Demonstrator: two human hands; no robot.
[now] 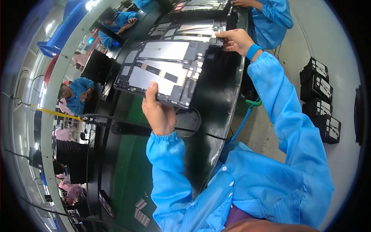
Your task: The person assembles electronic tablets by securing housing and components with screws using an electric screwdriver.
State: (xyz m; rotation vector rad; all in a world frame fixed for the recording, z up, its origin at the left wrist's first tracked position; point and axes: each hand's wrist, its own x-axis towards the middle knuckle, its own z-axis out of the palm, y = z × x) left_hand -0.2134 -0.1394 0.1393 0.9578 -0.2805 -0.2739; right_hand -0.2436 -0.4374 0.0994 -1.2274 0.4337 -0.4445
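My left hand point(157, 112) grips an open-backed tablet point(162, 69) by its near edge, thumb on top. The tablet is tilted above the table, with silver battery panels, a black frame and a dark ribbon strip with gold-coloured ends. Beyond it lies a second open-backed tablet point(193, 30), partly covered by the held one. My right hand point(238, 40) is closed on the right edge of this second tablet, thumb and forefinger at its corner. The fingers under both tablets are hidden. A blue band point(253, 51) circles my right wrist.
More tablets point(201, 5) lie farther up the dark table point(208, 154). A round perforated grille point(188, 121) and a black cylindrical tool point(131, 128) with a cable lie nearby. Stacked tablets point(322, 89) stand on the floor at right. Co-workers in blue point(270, 19) sit around.
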